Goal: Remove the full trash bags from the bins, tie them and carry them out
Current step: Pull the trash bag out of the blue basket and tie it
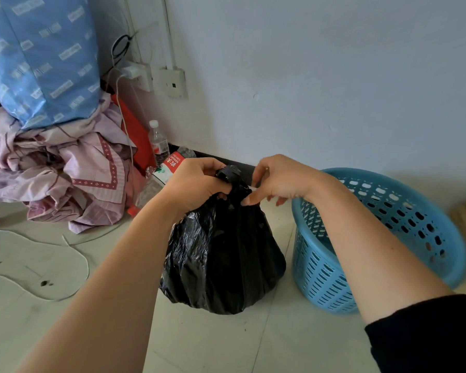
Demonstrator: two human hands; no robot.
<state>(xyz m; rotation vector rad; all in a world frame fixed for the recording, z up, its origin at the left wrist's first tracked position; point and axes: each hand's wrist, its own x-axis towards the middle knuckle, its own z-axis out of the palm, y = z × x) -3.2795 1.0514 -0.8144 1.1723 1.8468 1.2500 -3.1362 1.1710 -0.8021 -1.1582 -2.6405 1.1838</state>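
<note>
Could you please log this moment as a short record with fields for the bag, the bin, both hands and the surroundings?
bag: black trash bag, out of the bin, on the tiled floor, neck gathered
bin: blue perforated basket, beside the bag
left hand: gripping the neck
right hand: pinching the neck
surroundings: pink bedding, water bottle, white wall

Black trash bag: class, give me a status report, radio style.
Left hand and right hand both grip the neck of the black trash bag, knotting. Bag on floor, out of blue bin. Nothing in the way.
</note>
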